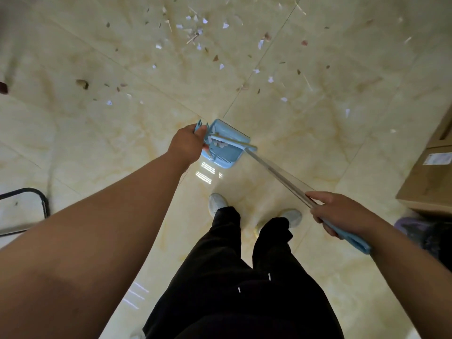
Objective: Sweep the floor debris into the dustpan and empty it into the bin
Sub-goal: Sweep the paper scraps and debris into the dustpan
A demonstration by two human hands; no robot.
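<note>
Blue dustpan (231,132), left hand (188,145); broom (276,174), right hand (342,214)

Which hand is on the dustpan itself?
The left hand, gripping the blue dustpan at its toothed edge; the right hand instead holds the blue grip end of the long metal pole.

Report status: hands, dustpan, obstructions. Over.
Left hand grips dustpan top edge. Right hand grips broom shaft, head in the pan with scraps. Most debris lies unswept ahead. Nothing between.
</note>
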